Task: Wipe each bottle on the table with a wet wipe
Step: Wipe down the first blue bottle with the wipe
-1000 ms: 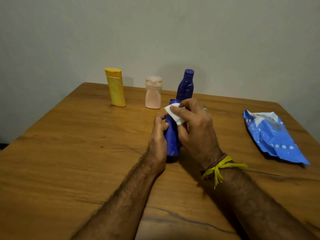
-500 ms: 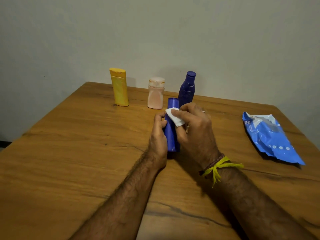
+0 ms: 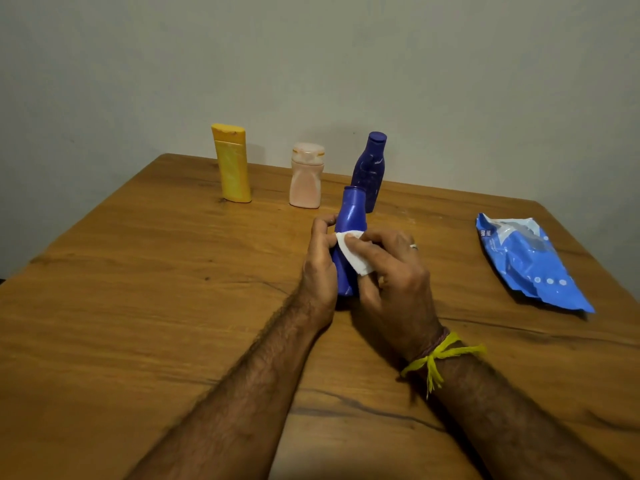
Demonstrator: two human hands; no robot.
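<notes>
A bright blue bottle (image 3: 352, 216) stands upright at the middle of the wooden table (image 3: 138, 306). My left hand (image 3: 320, 268) grips its lower body from the left. My right hand (image 3: 391, 275) pinches a small white wet wipe (image 3: 355, 254) and presses it against the bottle's middle on the right side. Behind stand a yellow bottle (image 3: 232, 164), a pale pink bottle (image 3: 306, 176) and a dark blue bottle (image 3: 370, 168), all upright near the far edge.
A blue wet wipe pack (image 3: 526, 261) lies flat at the right side of the table. A grey wall rises just behind the far edge. Bare wood spreads to the left and in front of my arms.
My right hand has slid the wipe down from the blue bottle's cap to its middle. The cap and neck now show. My left hand keeps its grip on the bottle.
</notes>
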